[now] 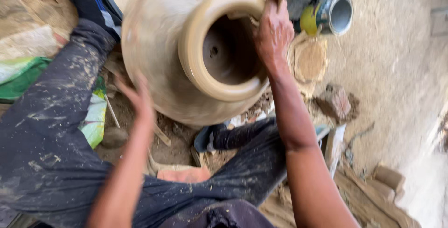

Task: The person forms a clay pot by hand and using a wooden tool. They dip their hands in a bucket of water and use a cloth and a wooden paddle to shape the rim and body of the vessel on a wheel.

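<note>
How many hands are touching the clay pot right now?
2. The right hand grips the pot at its rim, fingers over the lip. The left hand presses against the pot's lower outer wall. No other person's hands show.

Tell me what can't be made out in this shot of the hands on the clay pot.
- Head view: the clay pot is motion-blurred, so its surface detail is lost; its top is cut off by the upper edge.
- Left hand: blurred, so whether its fingers touch the pot wall is unclear.
- Right hand: its fingertips curl over the rim, hidden from view.
- Pot's base: hidden behind its own belly.
- Metal can: inside too dark to tell contents.
</note>
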